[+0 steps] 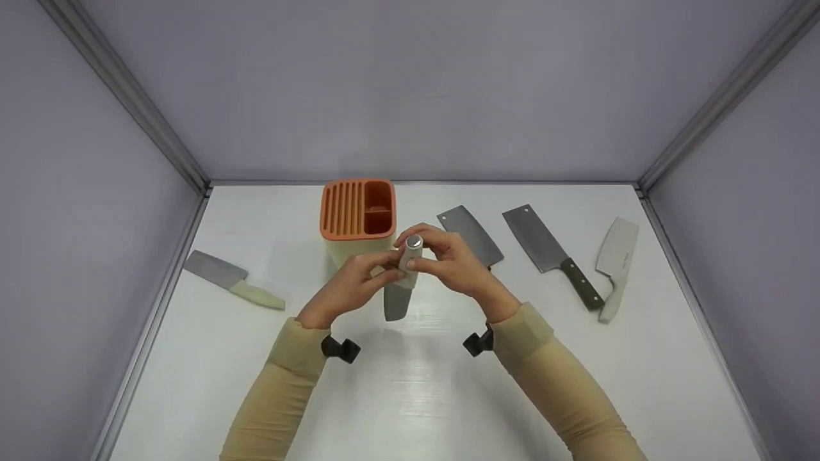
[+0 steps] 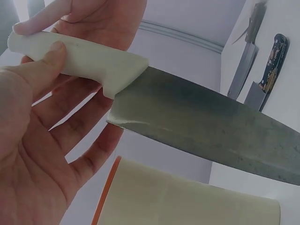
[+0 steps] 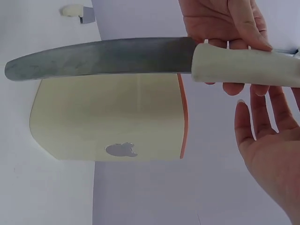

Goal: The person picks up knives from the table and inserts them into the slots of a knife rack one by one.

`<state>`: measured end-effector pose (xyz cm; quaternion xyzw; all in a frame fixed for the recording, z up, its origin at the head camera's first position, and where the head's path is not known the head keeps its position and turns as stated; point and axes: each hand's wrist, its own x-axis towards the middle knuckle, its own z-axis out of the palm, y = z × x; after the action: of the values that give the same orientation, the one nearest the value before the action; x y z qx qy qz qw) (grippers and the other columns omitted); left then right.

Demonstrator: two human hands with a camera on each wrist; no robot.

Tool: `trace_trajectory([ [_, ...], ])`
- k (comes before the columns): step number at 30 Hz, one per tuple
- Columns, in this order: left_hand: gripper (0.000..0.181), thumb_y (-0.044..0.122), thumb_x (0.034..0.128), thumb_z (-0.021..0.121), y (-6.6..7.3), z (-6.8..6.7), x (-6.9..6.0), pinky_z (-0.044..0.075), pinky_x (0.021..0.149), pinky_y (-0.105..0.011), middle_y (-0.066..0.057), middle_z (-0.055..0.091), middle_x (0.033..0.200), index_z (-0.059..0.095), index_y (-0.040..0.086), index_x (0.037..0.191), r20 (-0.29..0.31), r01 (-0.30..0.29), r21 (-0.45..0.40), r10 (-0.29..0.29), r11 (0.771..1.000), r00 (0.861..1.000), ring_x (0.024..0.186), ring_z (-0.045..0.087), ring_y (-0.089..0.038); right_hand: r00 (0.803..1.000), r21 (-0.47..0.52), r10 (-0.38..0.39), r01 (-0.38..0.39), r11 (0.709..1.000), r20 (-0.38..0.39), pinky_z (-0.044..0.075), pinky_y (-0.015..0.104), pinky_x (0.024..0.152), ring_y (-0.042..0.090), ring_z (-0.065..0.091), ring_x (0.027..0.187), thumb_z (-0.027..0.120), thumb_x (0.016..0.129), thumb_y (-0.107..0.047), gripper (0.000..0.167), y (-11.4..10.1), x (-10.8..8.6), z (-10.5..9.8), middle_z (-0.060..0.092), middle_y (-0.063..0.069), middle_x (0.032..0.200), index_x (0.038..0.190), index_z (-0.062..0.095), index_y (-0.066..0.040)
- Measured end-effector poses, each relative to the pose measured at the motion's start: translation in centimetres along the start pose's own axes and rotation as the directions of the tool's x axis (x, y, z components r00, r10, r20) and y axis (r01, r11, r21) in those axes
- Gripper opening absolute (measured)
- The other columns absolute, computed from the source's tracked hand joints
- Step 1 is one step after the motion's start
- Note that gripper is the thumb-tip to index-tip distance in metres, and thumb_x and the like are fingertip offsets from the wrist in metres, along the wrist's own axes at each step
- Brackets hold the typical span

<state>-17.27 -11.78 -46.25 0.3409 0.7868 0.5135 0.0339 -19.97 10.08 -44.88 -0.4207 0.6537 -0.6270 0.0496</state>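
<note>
Both hands hold a kitchen knife with a white handle (image 1: pixel 410 272), upright with its blade (image 1: pixel 397 303) pointing down. My left hand (image 1: pixel 359 285) pinches the handle between thumb and fingers from the left; in the left wrist view its thumb (image 2: pixel 55 56) lies along the white grip. From the other side my right hand (image 1: pixel 451 261) pinches the same handle near its silver end cap (image 1: pixel 414 241). The blade (image 3: pixel 103 58) shows broadside in the right wrist view, in front of the cream knife block (image 3: pixel 108 112). In the head view, the block's slotted orange top (image 1: pixel 343 208) is just beyond the hands.
At the left lies a knife with a pale green handle (image 1: pixel 256 295). Right of the hands are a grey cleaver blade (image 1: pixel 473 232), its handle mostly hidden, a brown-handled cleaver (image 1: pixel 541 240) and a white-handled cleaver (image 1: pixel 618 256). Walls enclose the white table (image 1: pixel 410 397).
</note>
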Motion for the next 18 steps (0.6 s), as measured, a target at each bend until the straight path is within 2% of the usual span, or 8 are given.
trace_trajectory([
  [3, 0.026, 0.02, 0.0955, 0.065, 0.0, 0.3, -0.1, 0.053, 0.086, -0.033, -0.001, 0.07, 0.109, 0.07, 0.007, 0.117, -0.085, 0.005, -0.001, -0.005, 1.0, 0.996, 0.099, 0.065, -0.014, 0.999, -0.002, -0.017, 0.017, 1.0, -0.038, 0.045, 0.046, 0.093, 0.028, 0.057, 0.103, 0.068, 0.094, -0.014, 0.02, 0.1, 0.0, 0.5, 0.062, 0.015, 0.109, 0.108, 0.066, 0.0],
  [5, 0.023, 0.021, 0.0948, 0.066, 0.0, 0.6, -0.2, 0.054, 0.083, -0.033, 0.002, 0.071, 0.102, 0.072, 0.009, 0.113, -0.14, 0.009, 0.012, -0.008, 1.0, 0.99, 0.094, 0.065, -0.013, 0.998, 0.004, -0.017, 0.018, 1.0, -0.059, 0.045, 0.045, 0.092, 0.027, 0.057, 0.1, 0.068, 0.094, -0.016, 0.022, 0.1, 0.0, 0.9, 0.063, 0.014, 0.105, 0.108, 0.065, 0.001],
  [10, 0.022, 0.027, 0.0963, 0.064, 0.2, 1.1, -0.3, 0.054, 0.074, -0.032, 0.007, 0.07, 0.092, 0.074, 0.011, 0.108, -0.251, 0.038, 0.058, -0.022, 0.998, 0.968, 0.085, 0.065, -0.01, 0.991, 0.022, -0.013, 0.016, 1.0, -0.131, 0.047, 0.037, 0.084, 0.02, 0.057, 0.091, 0.065, 0.094, -0.004, 0.014, 0.1, 0.0, 1.3, 0.063, 0.01, 0.097, 0.105, 0.062, 0.004],
  [13, 0.022, 0.028, 0.0968, 0.064, 0.1, 1.2, -0.6, 0.054, 0.071, -0.032, 0.008, 0.07, 0.09, 0.074, 0.01, 0.105, -0.297, 0.064, 0.048, -0.046, 0.997, 0.954, 0.082, 0.064, -0.01, 0.985, 0.052, -0.012, 0.021, 0.998, -0.173, 0.049, 0.035, 0.08, 0.019, 0.059, 0.088, 0.064, 0.096, -0.007, 0.016, 0.1, 0.0, 1.4, 0.062, 0.005, 0.095, 0.104, 0.059, 0.006],
  [18, 0.019, 0.025, 0.096, 0.065, -0.1, 1.2, -1.1, 0.053, 0.071, -0.031, 0.006, 0.07, 0.089, 0.074, 0.01, 0.104, -0.341, 0.09, 0.015, -0.08, 0.996, 0.937, 0.081, 0.065, -0.011, 0.983, 0.141, -0.001, 0.028, 0.99, -0.185, 0.052, 0.037, 0.077, 0.021, 0.06, 0.082, 0.057, 0.1, -0.03, 0.039, 0.4, 0.1, 1.5, 0.061, 0.01, 0.092, 0.106, 0.049, 0.008],
])
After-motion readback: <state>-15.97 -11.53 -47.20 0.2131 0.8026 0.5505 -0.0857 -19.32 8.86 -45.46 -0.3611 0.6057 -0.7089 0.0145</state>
